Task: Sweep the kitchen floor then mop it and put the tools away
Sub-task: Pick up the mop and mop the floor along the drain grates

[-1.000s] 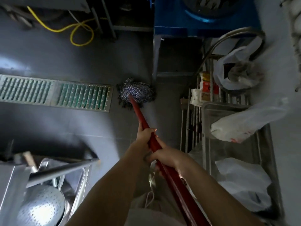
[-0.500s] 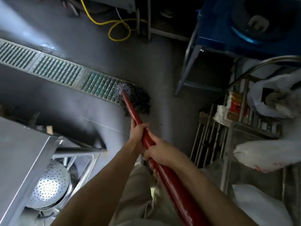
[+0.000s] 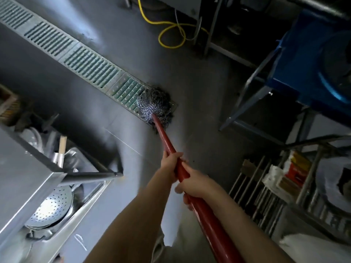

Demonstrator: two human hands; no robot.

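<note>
Nearest, the right hand (image 3: 195,184) grips the red mop handle (image 3: 205,211), with the left hand (image 3: 170,163) wrapped round it just ahead. Farther off, the mop head (image 3: 154,108) sits on the near end of the floor drain grate (image 3: 79,56).

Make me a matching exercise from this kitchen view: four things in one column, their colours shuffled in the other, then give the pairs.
Things:
1. mop handle
2. hose looped on the floor
3. machine frame at upper right
4. perforated strainer at lower left

Colours:
A. yellow
B. silver
C. red
D. blue

Pairs: 1-C, 2-A, 3-D, 4-B
</note>
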